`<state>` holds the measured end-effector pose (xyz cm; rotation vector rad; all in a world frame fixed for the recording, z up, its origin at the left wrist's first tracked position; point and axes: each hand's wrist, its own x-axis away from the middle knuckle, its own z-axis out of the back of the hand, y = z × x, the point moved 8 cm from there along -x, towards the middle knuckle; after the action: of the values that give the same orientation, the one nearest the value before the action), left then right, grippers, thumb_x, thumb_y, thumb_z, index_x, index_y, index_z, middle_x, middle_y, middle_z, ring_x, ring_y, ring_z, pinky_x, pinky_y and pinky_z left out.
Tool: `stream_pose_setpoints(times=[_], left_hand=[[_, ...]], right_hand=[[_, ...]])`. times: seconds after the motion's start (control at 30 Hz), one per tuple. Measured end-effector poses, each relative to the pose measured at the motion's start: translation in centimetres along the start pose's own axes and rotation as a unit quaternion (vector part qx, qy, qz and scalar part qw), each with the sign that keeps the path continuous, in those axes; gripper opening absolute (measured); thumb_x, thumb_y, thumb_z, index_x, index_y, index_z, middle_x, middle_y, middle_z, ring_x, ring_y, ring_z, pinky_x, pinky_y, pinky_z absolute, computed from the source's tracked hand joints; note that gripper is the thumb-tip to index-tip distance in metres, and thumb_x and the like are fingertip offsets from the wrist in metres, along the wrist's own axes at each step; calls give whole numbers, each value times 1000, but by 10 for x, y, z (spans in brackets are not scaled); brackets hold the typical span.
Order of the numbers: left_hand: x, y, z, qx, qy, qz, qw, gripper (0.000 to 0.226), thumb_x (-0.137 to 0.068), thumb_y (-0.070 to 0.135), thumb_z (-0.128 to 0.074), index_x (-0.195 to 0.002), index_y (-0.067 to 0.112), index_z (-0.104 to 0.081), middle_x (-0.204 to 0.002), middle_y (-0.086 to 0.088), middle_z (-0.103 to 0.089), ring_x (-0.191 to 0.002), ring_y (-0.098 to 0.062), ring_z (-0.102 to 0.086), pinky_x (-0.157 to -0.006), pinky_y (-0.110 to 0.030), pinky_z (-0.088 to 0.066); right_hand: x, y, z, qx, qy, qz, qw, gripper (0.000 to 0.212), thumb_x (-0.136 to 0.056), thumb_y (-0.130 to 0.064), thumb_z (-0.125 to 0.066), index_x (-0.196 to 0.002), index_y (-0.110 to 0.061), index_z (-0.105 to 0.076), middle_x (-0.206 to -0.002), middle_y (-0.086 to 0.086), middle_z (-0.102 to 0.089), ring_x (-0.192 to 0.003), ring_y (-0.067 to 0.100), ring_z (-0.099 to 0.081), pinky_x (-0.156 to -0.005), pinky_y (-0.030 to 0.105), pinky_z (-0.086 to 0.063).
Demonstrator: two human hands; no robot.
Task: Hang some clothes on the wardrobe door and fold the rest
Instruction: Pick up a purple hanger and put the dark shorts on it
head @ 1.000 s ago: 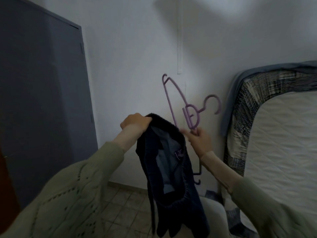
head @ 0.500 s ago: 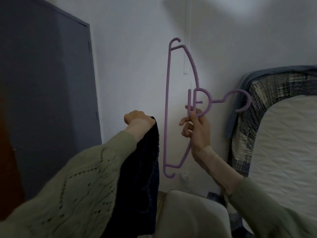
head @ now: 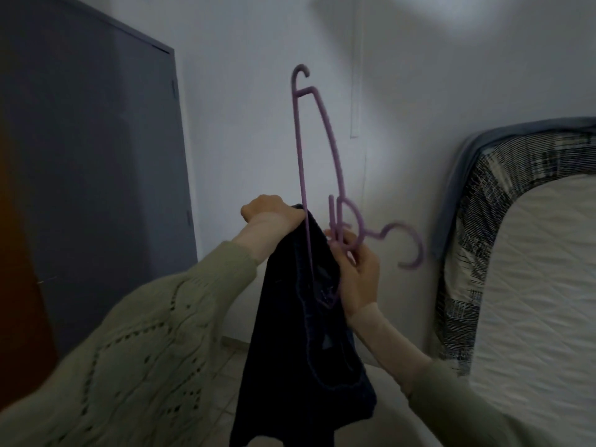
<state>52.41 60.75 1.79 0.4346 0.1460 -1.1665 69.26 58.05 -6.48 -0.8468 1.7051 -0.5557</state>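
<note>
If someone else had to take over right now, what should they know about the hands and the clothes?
Left hand: grips the top edge of the dark garment, which hangs down from it.
Right hand: holds the purple hanger near its neck. The hanger is turned on end, its hook pointing right.
The hanger's lower end sits in the garment's opening; the upper end sticks up free.
Done: garment and hanger picked up, threading started.
Left: seat the garment on the hanger, hang it on the wardrobe door, then fold the rest. No other clothes are in view.
</note>
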Motion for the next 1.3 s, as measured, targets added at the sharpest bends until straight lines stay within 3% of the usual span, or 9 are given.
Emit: stream_pose_setpoints(times=[0.17,0.3,0.43,0.53,0.63,0.77,0.9,1.03,1.3], left_hand=[[-3,4,16,106,36,-20,993,21,-93,34,-47,-94,19,-62,-86,-1,-57,-75,-19,-54,-66,-26,-41],[-9,4,3,339,-38,48,939,16,-90,8,-49,-94,5,-64,-92,-10,-64,-77,-24,-62,-73,-31,-55],[-9,-9,-9,422,-133,138,886,24,-93,8,-49,-69,5,-49,-66,-9,-54,-56,-16,-50,-51,-23,-45],[-7,-25,-16,426,-169,176,871,25,-91,8,-53,-67,7,-48,-48,-7,-53,-54,-16,-47,-46,-22,-44],[-11,-20,-20,384,-136,112,906,32,-94,6,-48,-62,9,-46,-56,-9,-58,-45,-14,-51,-36,-16,-39],[-13,-24,-19,138,-24,34,990,26,-92,16,-45,-68,8,-50,-82,-6,-55,-78,-24,-57,-70,-26,-41],[-6,-22,-26,-38,74,-9,996,28,-93,16,-45,-65,11,-44,-82,-2,-51,-89,-24,-59,-62,-25,-31],[-6,-17,-38,-147,99,-57,983,30,-91,12,-49,-63,15,-39,-92,-1,-59,-84,-20,-57,-63,-24,-26],[1,-14,-55,-189,82,-93,974,39,-81,4,-67,-113,5,-45,-116,-8,-55,-101,-20,-60,-63,-25,-34]], right_hand=[[10,27,22,246,-58,17,967,15,-90,-8,-60,-98,-4,-72,-106,2,-66,-112,9,-54,-114,29,-20],[6,40,31,610,-171,54,772,34,-99,-35,-34,-122,-30,-57,-107,-3,-68,-109,20,-59,-114,41,9],[8,54,64,625,-232,6,745,60,-90,-63,-19,-105,-29,-66,-91,1,-71,-93,25,-64,-109,56,-21],[10,61,91,710,-281,-23,645,56,-90,-63,-19,-113,-33,-60,-102,-5,-68,-105,19,-60,-112,56,2],[10,50,93,739,-314,-36,595,36,-98,-45,-30,-122,-33,-54,-119,-8,-62,-120,14,-52,-113,54,8],[6,47,96,778,-362,-57,510,52,-95,-48,-19,-132,-26,-48,-131,-7,-54,-127,14,-45,-112,57,3],[-3,32,83,779,-360,-48,512,32,-97,-30,-40,-120,-19,-60,-114,3,-62,-115,21,-54,-112,44,-21],[-4,39,81,730,-412,-152,525,35,-97,-14,-38,-129,-12,-52,-118,12,-55,-100,20,-51,-68,20,-42],[-5,34,71,713,-426,-223,510,37,-100,-16,-35,-132,-2,-47,-137,15,-48,-126,28,-46,-103,32,-34]])
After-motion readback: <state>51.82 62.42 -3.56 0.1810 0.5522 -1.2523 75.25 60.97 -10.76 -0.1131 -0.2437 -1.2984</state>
